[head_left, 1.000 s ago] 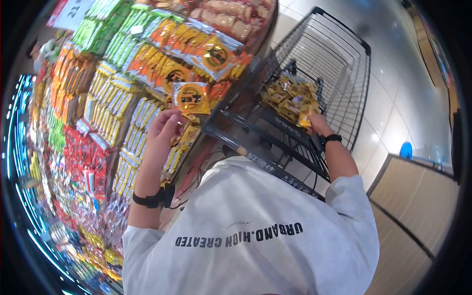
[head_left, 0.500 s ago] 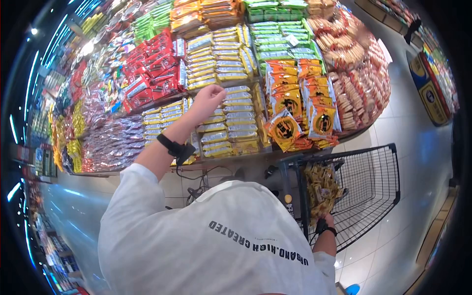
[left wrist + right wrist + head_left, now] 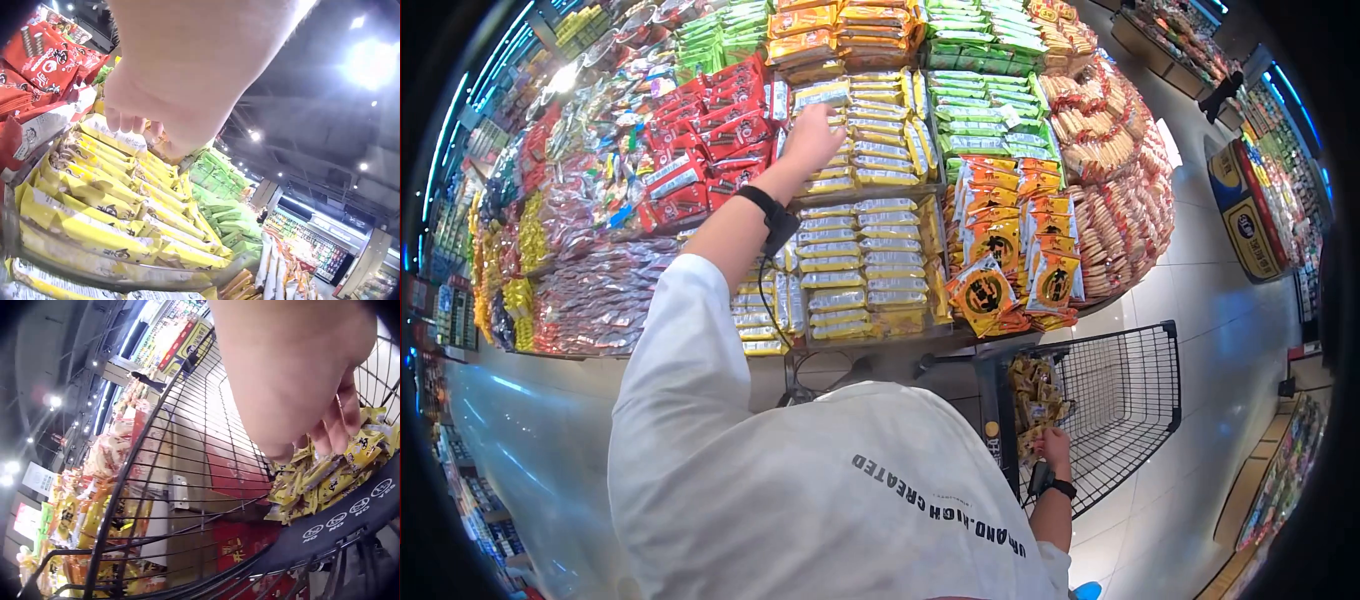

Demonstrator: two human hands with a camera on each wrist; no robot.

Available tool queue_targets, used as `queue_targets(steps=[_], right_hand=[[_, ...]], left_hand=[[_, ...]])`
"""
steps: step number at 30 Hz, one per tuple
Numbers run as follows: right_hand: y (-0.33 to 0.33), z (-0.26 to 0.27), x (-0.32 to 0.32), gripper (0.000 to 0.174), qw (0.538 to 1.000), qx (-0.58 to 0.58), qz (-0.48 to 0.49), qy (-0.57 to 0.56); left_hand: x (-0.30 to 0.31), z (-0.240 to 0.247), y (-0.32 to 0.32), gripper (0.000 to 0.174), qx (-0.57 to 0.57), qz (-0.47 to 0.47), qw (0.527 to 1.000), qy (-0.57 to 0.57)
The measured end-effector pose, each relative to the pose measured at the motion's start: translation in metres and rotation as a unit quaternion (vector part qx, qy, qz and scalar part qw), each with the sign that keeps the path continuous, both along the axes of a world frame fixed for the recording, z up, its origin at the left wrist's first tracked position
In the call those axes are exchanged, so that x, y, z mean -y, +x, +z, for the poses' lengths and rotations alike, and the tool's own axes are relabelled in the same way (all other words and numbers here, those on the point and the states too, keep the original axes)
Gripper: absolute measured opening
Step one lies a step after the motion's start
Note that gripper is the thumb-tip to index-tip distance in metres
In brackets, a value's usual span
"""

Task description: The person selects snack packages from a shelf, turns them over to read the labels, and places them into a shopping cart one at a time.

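In the head view my left hand (image 3: pixel 815 137) reaches over the far bin of yellow snack packets (image 3: pixel 885 150). The left wrist view has its fingers (image 3: pixel 127 121) bent loosely downward, right at the top of the yellow rows, beside a packet lying silver side up (image 3: pixel 112 134). My right hand (image 3: pixel 1055 447) is down in the shopping cart (image 3: pixel 1135 390), at a heap of small gold-yellow packets (image 3: pixel 1035 392). From the right wrist its fingers (image 3: pixel 335 428) hang loosely over that heap, fingertips at the packets; nothing shows gripped in either hand.
Red packets (image 3: pixel 715 135) lie left of the yellow bin, green packets (image 3: pixel 985 95) right of it. Orange packets (image 3: pixel 990 235) are stacked at the display's near edge, close to the cart. A clear divider (image 3: pixel 119 269) fronts the yellow bin. A cable (image 3: pixel 768 300) hangs below my left wrist.
The view has swung left. My left hand has moved from beside the orange packets to the yellow rows, then farther across to the far bin. My right hand stays at the packets in the cart.
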State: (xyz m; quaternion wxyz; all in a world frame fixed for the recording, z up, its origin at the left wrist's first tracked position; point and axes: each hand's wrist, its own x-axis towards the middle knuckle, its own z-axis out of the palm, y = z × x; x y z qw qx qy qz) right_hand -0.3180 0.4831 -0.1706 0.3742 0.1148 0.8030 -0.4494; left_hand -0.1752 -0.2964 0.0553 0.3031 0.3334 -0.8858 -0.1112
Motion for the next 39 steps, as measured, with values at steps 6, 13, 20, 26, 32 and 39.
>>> queue_targets(steps=[6,13,20,26,32,39], right_hand=[[0.018,0.063,0.032,0.022,0.999,-0.013,0.032,-0.040],[0.055,0.125,0.093,0.030,0.997,-0.070,0.030,-0.018],[0.087,0.142,0.122,0.035,0.984,-0.131,0.120,-0.028],[0.111,0.140,0.130,0.039,0.929,-0.311,0.198,0.039],[0.085,0.155,0.124,0.043,0.965,-0.198,0.151,-0.079],[0.031,0.177,0.105,0.037,0.975,-0.166,0.045,-0.141]], left_hand=[[0.035,0.005,-0.022,0.055,0.048,0.030,0.998,0.011],[0.074,-0.004,-0.028,0.062,0.095,0.074,0.993,0.001],[0.068,0.012,-0.023,0.057,0.168,0.087,0.982,-0.022],[0.060,0.021,-0.020,0.057,0.175,0.082,0.979,-0.070],[0.068,-0.001,-0.047,0.052,-0.087,-0.075,0.993,-0.018],[-0.170,0.035,-0.031,0.032,-0.132,-0.295,0.857,0.401]])
